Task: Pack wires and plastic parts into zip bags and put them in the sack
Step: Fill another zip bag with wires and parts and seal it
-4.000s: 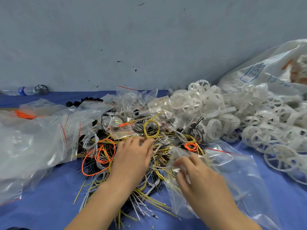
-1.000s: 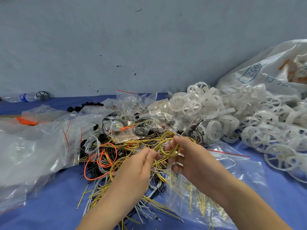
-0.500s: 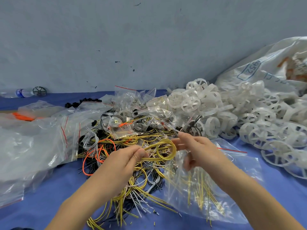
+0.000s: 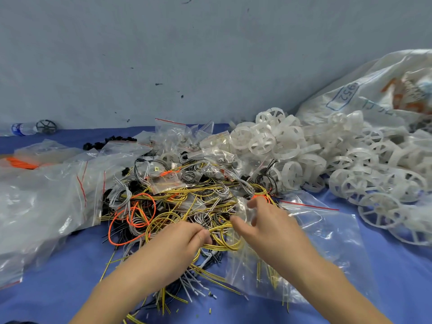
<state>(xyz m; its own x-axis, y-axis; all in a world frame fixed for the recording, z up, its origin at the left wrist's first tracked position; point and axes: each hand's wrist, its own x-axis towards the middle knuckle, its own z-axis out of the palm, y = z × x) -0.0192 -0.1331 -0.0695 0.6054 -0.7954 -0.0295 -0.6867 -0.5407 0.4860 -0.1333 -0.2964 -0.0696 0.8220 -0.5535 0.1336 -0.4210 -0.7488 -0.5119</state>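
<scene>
A tangled pile of wires (image 4: 187, 202), yellow, orange, white and black, lies in the middle of the blue cloth. My left hand (image 4: 177, 244) pinches a coiled bunch of yellow wires (image 4: 224, 239) low over the pile. My right hand (image 4: 268, 228) holds the mouth of a clear zip bag (image 4: 327, 244) with a red strip, fingers spread at its left edge. Several yellow wires lie inside the bag. White plastic wheel parts (image 4: 327, 160) are heaped at the right, spilling from a white sack (image 4: 378, 90).
Large clear bags (image 4: 46, 202) cover the left side, one with orange wires (image 4: 21, 163). Small filled zip bags (image 4: 187, 141) and black parts (image 4: 109, 141) lie behind the pile. A water bottle (image 4: 21, 129) and a dark wheel (image 4: 46, 126) sit by the grey wall.
Both hands came down from mid-air to the pile. The yellow coil, held up between the hands before, now lies low at the bag's mouth. My right fingers have spread.
</scene>
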